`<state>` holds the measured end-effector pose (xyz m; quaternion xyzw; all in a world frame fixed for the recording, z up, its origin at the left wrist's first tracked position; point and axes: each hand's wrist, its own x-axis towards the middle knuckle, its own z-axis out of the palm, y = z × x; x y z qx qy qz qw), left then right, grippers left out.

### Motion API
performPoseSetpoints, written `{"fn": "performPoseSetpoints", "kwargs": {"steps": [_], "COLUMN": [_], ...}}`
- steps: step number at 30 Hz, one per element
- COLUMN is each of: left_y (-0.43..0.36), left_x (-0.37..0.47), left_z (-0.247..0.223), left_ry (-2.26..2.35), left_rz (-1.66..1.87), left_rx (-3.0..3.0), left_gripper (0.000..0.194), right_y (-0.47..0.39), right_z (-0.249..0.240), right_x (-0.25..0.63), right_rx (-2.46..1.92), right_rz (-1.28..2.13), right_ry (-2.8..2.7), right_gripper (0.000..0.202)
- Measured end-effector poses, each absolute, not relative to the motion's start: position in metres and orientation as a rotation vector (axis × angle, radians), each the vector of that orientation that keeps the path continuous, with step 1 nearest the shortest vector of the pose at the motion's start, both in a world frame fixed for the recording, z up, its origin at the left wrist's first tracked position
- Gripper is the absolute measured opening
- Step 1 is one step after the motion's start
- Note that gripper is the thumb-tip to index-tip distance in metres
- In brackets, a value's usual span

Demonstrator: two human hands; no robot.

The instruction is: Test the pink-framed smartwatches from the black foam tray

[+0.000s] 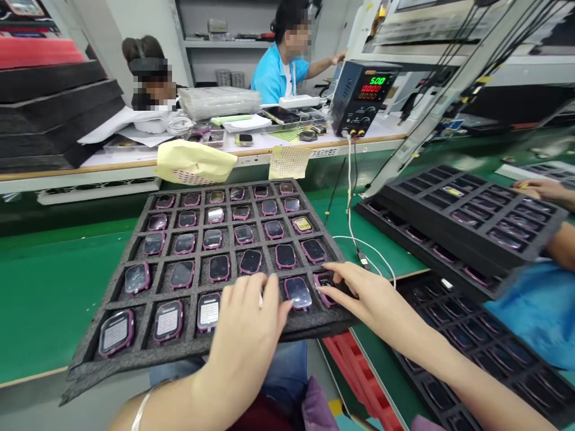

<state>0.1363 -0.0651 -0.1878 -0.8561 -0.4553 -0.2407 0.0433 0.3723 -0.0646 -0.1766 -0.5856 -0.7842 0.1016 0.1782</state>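
Observation:
A black foam tray (108, 374) holds rows of purple-framed smartwatches, one to a compartment. My left hand (247, 323) lies over the front row with bent fingers closed around a smartwatch that they almost wholly hide. Beside its thumb sits another smartwatch (297, 293) with a dark, shiny screen. At the front right corner, my right hand (363, 290) pinches a smartwatch (325, 290) between thumb and fingers, still within its compartment. Farther back on the right, one smartwatch (302, 224) shows a lit yellow screen. Three at the front left, including one smartwatch (117, 333), have pale, text-like screens.
More foam trays of watches (467, 209) overlap at the right, near a co-worker's hand (545, 190). A white cable (350, 203) hangs from a power supply (366, 99). Foam blocks (49, 120) are stacked at left. Two people sit beyond the bench.

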Motion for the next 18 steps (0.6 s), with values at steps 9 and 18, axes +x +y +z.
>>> {"fn": "performPoseSetpoints", "kwargs": {"steps": [9, 18], "left_y": [-0.06, -0.062], "left_x": [0.197, 0.173], "left_z": [-0.195, -0.189], "left_ry": [-1.613, -1.802], "left_rz": [-0.545, -2.364], "left_rx": [-2.819, -3.056], "left_gripper": [0.018, 0.009], "right_y": [-0.065, -0.06], "right_z": [-0.184, -0.17], "right_x": [0.381, 0.383], "right_rx": [-1.653, -1.311], "right_rz": [0.693, 1.082], "right_ry": [-1.94, -1.903], "right_gripper": [0.045, 0.024]}}
